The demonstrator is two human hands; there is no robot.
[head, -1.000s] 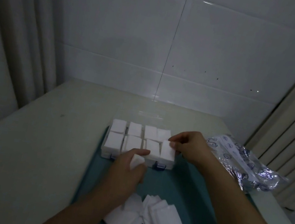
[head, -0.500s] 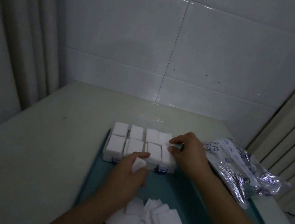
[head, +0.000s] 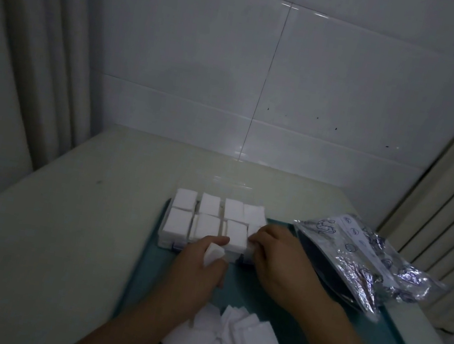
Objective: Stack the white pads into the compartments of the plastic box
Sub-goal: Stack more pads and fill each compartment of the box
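Both hands work at the box point(head: 168, 241): my right hand point(head: 274, 259) pinches a pad point(head: 250, 247) into the near-right compartment, my left hand point(head: 197, 266) grips another pad point(head: 213, 253). I should press flat, edges squared, before releasing.

- Two bare forearms, no sleeves in sight up to the bottom edge of the view.
- Left hand point(head: 198, 260) and right hand point(head: 277, 259) without gloves.
- No rings, watch or bands seen on wrists or fingers point(head: 256, 239).
- Dim light, finer details such as nails too dark to make out.
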